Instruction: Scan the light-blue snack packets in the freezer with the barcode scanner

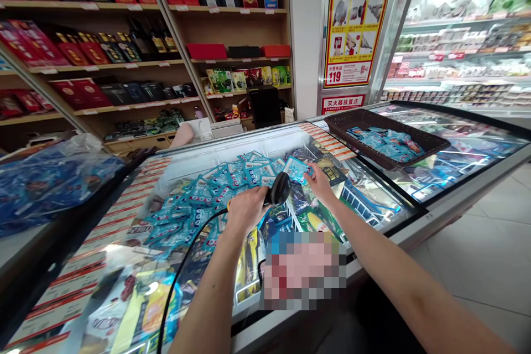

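Observation:
A black handheld barcode scanner [281,188] is gripped in my left hand [245,212], its head pointing to the right over the chest freezer. From its handle a black cable [182,257] runs down to the lower left. My right hand [321,185] pinches a light blue packet [296,169] by its right edge, just beyond the scanner head. Many similar blue packets [199,196] lie in a loose pile left of and behind my hands. Below and between my forearms, a pixelated patch hides whatever lies there.
A dark brown basket [354,146] with several blue packets stands on the freezer [274,323] at the right. A bulging plastic bag [53,188] lies at the left. Shelves [236,10] with boxes line the back, and a lit refrigerated display [460,55] stands at right.

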